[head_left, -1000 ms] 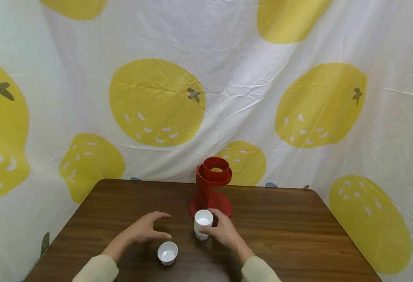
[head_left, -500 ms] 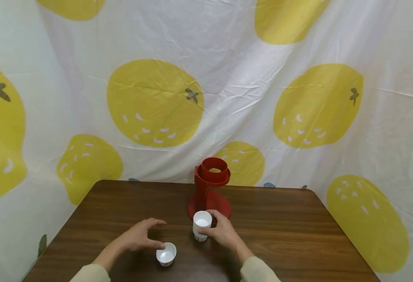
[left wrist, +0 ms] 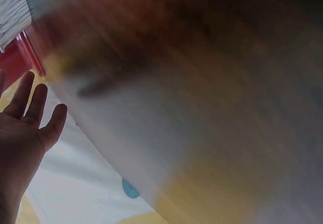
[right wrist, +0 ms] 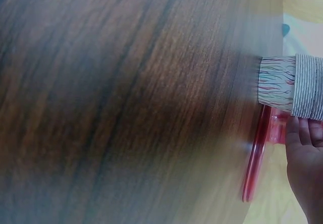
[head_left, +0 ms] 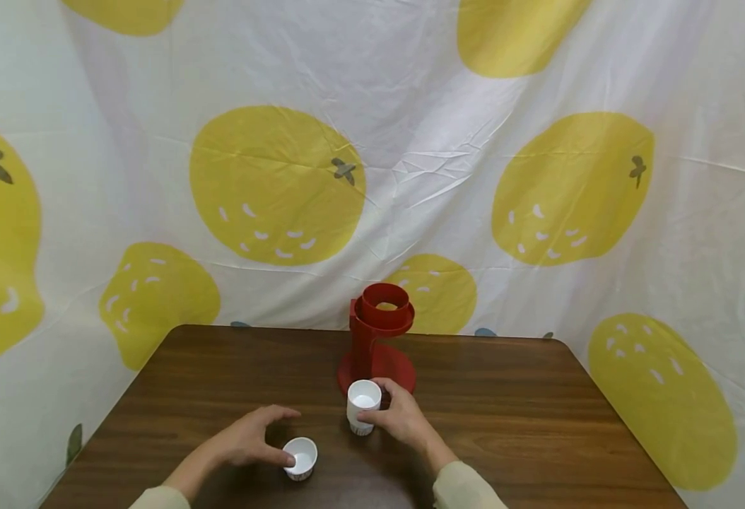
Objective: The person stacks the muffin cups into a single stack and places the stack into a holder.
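Note:
My right hand (head_left: pixel 401 417) grips a stack of nested white paper cups (head_left: pixel 363 399) that stands upright on the table, fingers behind and thumb in front. In the right wrist view the paper-cup stack (right wrist: pixel 277 82) has several layered rims above a side with coloured streaks, and the right hand (right wrist: pixel 305 168) lies against it. A single small paper cup (head_left: pixel 302 449) stands upright to the left of the stack. Beside it my left hand (head_left: pixel 245 438) is spread, its thumb at the cup's rim; contact cannot be made out. The left wrist view shows the left hand (left wrist: pixel 25 128) with fingers apart.
Behind the stack stands a red holder (head_left: pixel 382 318) with a ring on top and a round base. The brown wooden table (head_left: pixel 506 403) reaches back to a white cloth (head_left: pixel 423 141) printed with yellow lemons.
My left hand has come down and toward me, its thumb now at the single cup's rim. My right hand stays on the cup stack, almost still.

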Demonstrator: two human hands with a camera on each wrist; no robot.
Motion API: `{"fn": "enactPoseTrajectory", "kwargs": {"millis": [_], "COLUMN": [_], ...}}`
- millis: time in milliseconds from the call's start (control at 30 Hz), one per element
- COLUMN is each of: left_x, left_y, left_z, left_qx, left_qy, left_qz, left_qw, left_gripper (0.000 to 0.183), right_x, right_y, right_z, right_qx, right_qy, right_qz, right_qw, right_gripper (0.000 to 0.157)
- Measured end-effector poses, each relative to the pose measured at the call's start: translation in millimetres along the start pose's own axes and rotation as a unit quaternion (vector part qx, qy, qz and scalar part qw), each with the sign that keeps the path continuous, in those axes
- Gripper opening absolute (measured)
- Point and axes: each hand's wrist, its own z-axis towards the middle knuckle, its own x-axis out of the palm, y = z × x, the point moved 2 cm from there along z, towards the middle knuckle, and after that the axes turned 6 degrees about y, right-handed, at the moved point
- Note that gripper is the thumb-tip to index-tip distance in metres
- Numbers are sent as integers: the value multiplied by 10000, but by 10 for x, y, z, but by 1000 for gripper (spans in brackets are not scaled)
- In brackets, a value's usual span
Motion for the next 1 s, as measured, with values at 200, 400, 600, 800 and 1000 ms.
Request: {"fn": "enactPoseTrajectory", "kwargs": {"millis": [200, 400, 600, 800, 1000], "left_x": [59, 94, 99, 109, 108], "left_y": [-7, -1, 13, 43, 51], "left_z": [-18, -28, -33, -44, -52], "left_qx": [51, 94, 92, 308, 331], "left_qy": [162, 274, 322, 228, 245], "left_qz": [36, 207, 237, 351, 297], "left_qw": [9998, 9994, 9992, 9986, 9987], "left_gripper": [77, 78, 77, 71, 69], "right_x": [5, 3, 5, 5, 2], "right_y": [-21, -35, -30, -18, -10], "right_z": [20, 21, 11, 0, 8], "right_qx": [58, 47, 37, 5, 51], "right_qy": [-10, -38, -40, -22, -21], "right_qz": [-14, -1, -8, -24, -60], "right_qw": [10000, 10000, 10000, 10000, 10000], "right_gripper": [62, 62, 62, 62, 61]}}
